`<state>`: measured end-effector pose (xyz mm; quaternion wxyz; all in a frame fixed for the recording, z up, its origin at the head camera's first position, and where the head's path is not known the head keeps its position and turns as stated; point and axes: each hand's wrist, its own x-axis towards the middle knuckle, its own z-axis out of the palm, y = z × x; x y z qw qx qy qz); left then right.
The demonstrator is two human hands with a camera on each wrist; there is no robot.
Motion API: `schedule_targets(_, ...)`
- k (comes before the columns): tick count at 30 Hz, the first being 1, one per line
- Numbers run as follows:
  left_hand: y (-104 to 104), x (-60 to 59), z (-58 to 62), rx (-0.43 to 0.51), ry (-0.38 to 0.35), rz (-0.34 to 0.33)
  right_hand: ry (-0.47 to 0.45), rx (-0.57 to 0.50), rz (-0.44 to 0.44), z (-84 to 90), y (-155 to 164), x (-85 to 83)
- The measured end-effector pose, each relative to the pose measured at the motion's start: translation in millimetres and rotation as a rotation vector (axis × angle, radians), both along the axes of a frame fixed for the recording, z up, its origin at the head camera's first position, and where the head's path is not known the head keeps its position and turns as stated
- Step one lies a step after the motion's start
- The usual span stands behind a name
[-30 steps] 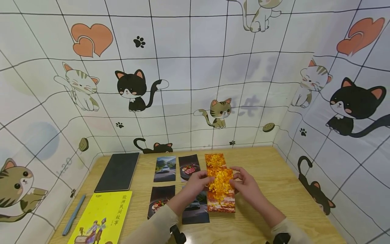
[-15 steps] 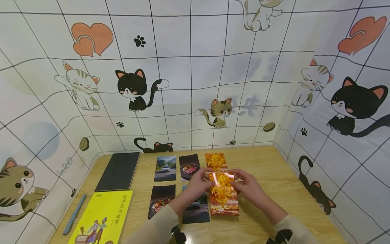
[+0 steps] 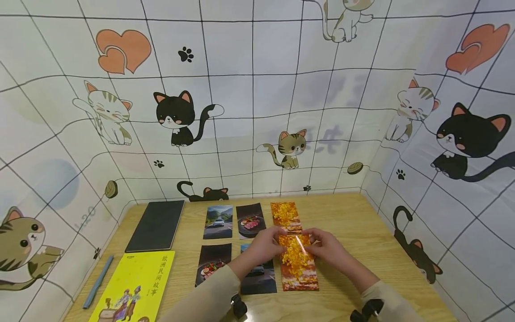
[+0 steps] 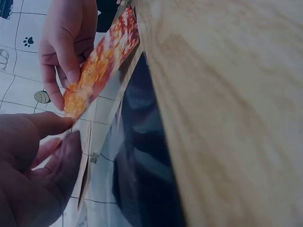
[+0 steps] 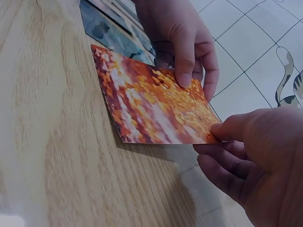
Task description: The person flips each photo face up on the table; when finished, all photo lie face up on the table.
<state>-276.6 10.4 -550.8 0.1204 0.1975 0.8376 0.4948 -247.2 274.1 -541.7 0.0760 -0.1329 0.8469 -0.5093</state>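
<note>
Both hands hold an orange autumn-leaf photo [image 3: 298,264] by its far corners, just right of the table's middle. My left hand [image 3: 270,243] pinches the left corner and my right hand [image 3: 322,245] pinches the right one. In the right wrist view the photo [image 5: 151,104] slopes down, its near edge touching the wood, with thumb and fingers of the right hand [image 5: 236,142] on one corner and the left hand [image 5: 182,47] on the other. In the left wrist view the photo [image 4: 102,59] is seen edge-on between the left hand [image 4: 42,156] and the right hand [image 4: 66,47].
A second orange photo [image 3: 284,213] lies just behind. To the left lie a car photo [image 3: 218,222], a food photo [image 3: 250,220], another food photo [image 3: 211,264] and another car photo [image 3: 259,273]. Farther left lie a black notebook [image 3: 156,226], a yellow book [image 3: 134,286] and a blue pen [image 3: 98,281].
Both hands have lowered the orange photo and drawn it slightly nearer. It was raised and tilted up before; now it lies close to flat with its near edge on the table.
</note>
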Motion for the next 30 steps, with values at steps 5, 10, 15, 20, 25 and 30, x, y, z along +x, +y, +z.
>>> schedule_targets(5, 7, -0.3, 3.8, -0.146, 0.072, -0.002, 0.014, 0.052, 0.013, -6.4, 1, -1.7)
schedule_targets(10, 12, -1.1, 5.2, -0.292, 0.151, 0.009, 0.036, 0.123, 0.007, -6.8, 0, -2.0)
schedule_targets(15, 15, -2.7, 3.2, -0.367, 0.195, 0.015, 0.059, 0.187, -0.003, -6.1, -2, -3.7)
schedule_targets(20, 15, -2.8, 2.8, -0.460, 0.243, 0.011, 0.109, 0.301, 0.010, -8.9, -3, -6.9)
schedule_targets(25, 14, -2.4, 3.3, -0.500, 0.291, -0.003, 0.155, 0.373, 0.033, -12.1, 0, -9.8)
schedule_targets(30, 13, -2.9, 3.9, -0.532, 0.320, -0.017, 0.187, 0.390, 0.037, -13.1, 4, -11.0)
